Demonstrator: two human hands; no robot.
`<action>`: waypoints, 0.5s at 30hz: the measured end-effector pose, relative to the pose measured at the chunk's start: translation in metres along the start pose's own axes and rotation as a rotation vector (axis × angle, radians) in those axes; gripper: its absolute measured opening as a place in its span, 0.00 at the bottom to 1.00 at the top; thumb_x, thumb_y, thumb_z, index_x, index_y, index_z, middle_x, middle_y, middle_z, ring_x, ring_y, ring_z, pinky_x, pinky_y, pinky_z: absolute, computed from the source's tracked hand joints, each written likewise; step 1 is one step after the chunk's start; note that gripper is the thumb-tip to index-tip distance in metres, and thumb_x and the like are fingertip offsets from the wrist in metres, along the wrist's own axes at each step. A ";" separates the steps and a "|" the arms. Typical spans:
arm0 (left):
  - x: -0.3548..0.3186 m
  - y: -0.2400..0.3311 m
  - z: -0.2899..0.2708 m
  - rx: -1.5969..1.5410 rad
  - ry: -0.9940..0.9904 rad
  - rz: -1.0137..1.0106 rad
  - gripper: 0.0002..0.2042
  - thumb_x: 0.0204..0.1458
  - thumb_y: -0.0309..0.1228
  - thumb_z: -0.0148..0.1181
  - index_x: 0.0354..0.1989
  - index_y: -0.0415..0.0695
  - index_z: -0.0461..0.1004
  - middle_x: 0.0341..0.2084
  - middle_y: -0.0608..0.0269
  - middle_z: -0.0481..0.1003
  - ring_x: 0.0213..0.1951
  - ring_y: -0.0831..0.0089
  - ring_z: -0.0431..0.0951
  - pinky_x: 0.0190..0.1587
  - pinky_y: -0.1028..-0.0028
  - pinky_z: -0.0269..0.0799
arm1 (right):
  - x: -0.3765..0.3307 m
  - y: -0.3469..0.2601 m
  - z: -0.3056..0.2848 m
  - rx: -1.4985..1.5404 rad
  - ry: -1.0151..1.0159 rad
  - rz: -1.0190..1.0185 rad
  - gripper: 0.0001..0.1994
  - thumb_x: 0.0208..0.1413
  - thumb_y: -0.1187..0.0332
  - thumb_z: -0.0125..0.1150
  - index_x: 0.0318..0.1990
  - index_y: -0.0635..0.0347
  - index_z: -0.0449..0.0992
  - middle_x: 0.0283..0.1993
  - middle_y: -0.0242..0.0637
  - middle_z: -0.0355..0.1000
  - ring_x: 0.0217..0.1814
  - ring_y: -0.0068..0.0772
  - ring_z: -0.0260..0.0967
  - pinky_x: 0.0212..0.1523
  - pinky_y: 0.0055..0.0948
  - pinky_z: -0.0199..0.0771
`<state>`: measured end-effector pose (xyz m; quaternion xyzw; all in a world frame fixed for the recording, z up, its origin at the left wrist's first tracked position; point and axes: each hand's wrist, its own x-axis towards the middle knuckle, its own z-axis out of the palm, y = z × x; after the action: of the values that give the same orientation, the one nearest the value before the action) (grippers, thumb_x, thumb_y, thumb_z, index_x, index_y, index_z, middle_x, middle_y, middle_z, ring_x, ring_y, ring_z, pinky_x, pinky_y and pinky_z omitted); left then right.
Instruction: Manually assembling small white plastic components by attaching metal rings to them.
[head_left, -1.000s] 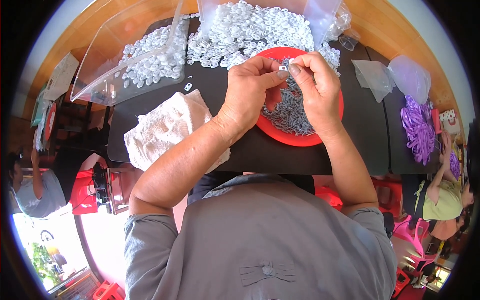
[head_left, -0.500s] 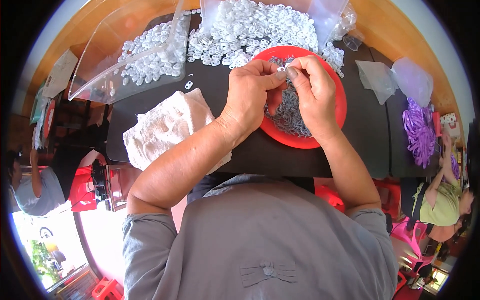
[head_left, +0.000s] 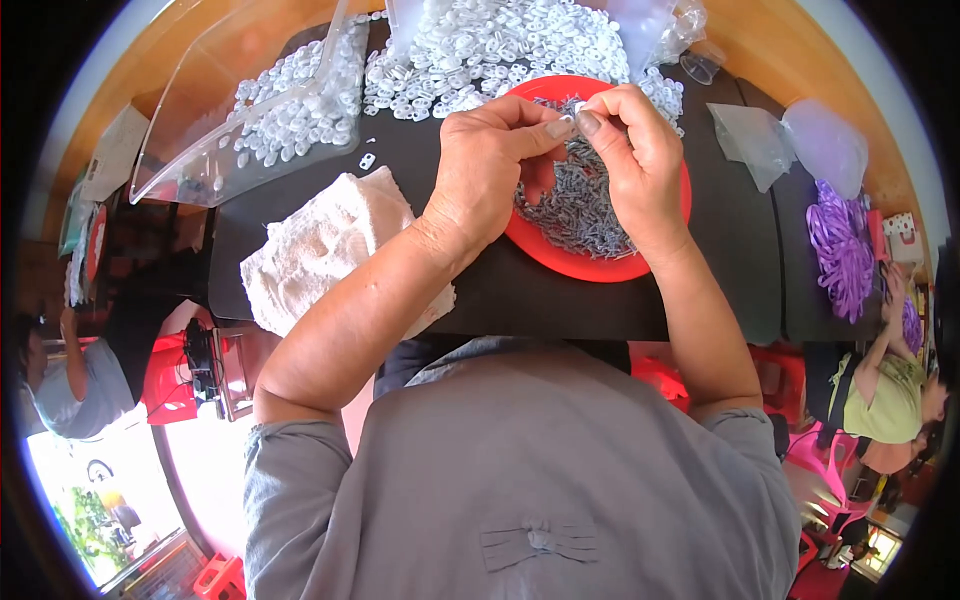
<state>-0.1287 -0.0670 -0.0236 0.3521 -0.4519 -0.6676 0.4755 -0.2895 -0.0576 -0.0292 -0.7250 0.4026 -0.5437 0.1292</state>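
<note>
At upper center, the left hand [head_left: 487, 152] and right hand [head_left: 640, 150] pinch a small white plastic piece [head_left: 568, 118] above a round, glossy red plate [head_left: 570, 266] of slim gray bits [head_left: 592, 215], right of a nubbly white cloth [head_left: 325, 245].

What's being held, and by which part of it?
Left hand: a small white piece, apparently by its edge, between the fingers. Right hand: fingers right beside it; what they grip can't be told.
</note>
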 end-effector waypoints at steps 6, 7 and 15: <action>0.000 -0.001 0.000 0.033 0.002 0.000 0.05 0.55 0.26 0.60 0.32 0.37 0.75 0.21 0.63 0.75 0.17 0.78 0.71 0.17 0.80 0.62 | -0.001 -0.001 -0.002 -0.010 0.001 0.048 0.04 0.57 0.76 0.58 0.33 0.66 0.69 0.31 0.31 0.68 0.33 0.20 0.63 0.36 0.21 0.65; 0.001 -0.001 0.000 0.044 0.001 0.001 0.05 0.55 0.26 0.59 0.32 0.37 0.75 0.21 0.63 0.75 0.17 0.78 0.72 0.17 0.80 0.63 | -0.001 -0.002 -0.002 -0.009 -0.007 0.072 0.04 0.57 0.75 0.58 0.33 0.66 0.69 0.31 0.31 0.68 0.33 0.20 0.63 0.37 0.21 0.65; -0.001 -0.005 0.001 0.057 0.029 0.000 0.05 0.55 0.26 0.59 0.31 0.37 0.73 0.19 0.64 0.72 0.16 0.79 0.67 0.16 0.80 0.59 | -0.005 -0.002 0.008 -0.020 0.014 0.037 0.03 0.54 0.79 0.58 0.33 0.64 0.70 0.30 0.36 0.71 0.30 0.31 0.70 0.32 0.27 0.70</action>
<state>-0.1305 -0.0647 -0.0278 0.3751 -0.4638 -0.6494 0.4717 -0.2821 -0.0546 -0.0337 -0.7147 0.4224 -0.5423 0.1291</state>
